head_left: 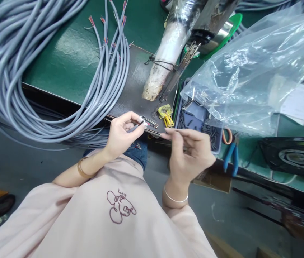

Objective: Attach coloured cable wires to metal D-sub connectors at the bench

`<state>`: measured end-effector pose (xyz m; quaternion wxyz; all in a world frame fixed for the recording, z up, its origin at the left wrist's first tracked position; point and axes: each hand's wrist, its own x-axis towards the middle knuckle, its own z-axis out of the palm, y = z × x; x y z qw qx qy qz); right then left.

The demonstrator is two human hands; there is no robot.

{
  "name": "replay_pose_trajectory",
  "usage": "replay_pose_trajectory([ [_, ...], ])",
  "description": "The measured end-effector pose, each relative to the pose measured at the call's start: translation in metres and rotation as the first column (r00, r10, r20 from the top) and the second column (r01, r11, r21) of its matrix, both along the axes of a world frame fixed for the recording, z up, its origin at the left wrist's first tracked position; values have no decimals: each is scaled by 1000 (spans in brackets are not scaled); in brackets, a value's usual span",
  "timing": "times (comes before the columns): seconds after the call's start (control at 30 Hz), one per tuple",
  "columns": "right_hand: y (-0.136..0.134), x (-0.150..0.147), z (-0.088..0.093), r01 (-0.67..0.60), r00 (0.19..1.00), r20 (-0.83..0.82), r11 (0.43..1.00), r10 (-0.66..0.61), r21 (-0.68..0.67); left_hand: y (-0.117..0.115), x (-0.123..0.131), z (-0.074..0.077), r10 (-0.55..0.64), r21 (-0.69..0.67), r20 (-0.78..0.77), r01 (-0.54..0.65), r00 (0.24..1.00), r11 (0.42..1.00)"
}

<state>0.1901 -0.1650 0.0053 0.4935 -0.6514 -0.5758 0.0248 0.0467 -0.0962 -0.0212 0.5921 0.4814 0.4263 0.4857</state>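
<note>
Your left hand (126, 133) is narrowed to a pinch at the front edge of the bench, thumb and forefinger closed on a slim grey piece (133, 128), perhaps a cable end. White shows at the fingertips; cover or held part, cannot tell. Your right hand (191, 152) sits opposite, thumb and forefinger close together, other fingers curled. Whether anything is between them: cannot tell, blurred.

Multi-pin connector (150, 123): at the near edge of the dark mat (132, 82), just beyond your left fingertips and between the two hands. Position probably keeps the small part within easy view and reach of both. The mat likely shields the green bench top (60, 53).

Yellow clip-like piece (168, 121): on the mat, just beyond your right fingertips. Blue tray (197, 121): to the right, small black pieces (214, 138) inside; its walls presumably keep them from scattering. Clear plastic bag (238, 79) overlaps the tray's far side. Blue-handled pliers (231, 154) lie just right of the tray, handles toward you, presumably for quick pickup.

Grey cables (14, 71): looped at left, several stripped ends (92, 21) lying on the bench. The loops likely keep the long lengths out of your working space. Plastic-wrapped tube (165, 46) slants over the mat, dark cord tied around it, possibly to hold the wrap.
</note>
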Motion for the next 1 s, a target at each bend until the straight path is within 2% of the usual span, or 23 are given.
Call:
replay_pose_trajectory([
  [0.1,8,0,-6,-109,976,190,994,107,1,0,-2,-2,-37,38,-11,37,999,999],
  [0.17,14,-2,-11,-151,972,184,988,144,25,1,-6,-2,-92,67,31,90,995,994],
  [0.27,18,-4,-17,-119,990,86,992,114,50,4,-14,-3,-178,103,90,169,980,980],
  [0.37,18,-6,-19,-112,984,148,988,96,103,6,-17,-5,-215,102,103,205,971,973],
  [0.53,18,-5,-19,-128,961,261,985,94,116,8,-13,-7,-175,49,115,171,978,984],
  [0.67,21,-4,-22,-147,946,306,982,105,117,10,-6,-3,-85,86,33,82,996,993],
  [0.83,28,-3,-19,-126,957,274,987,93,105,16,-1,1,-13,167,-133,36,991,985],
  [1.0,32,-1,-19,-109,969,233,990,87,83,20,0,1,-23,148,-148,45,989,988],
])
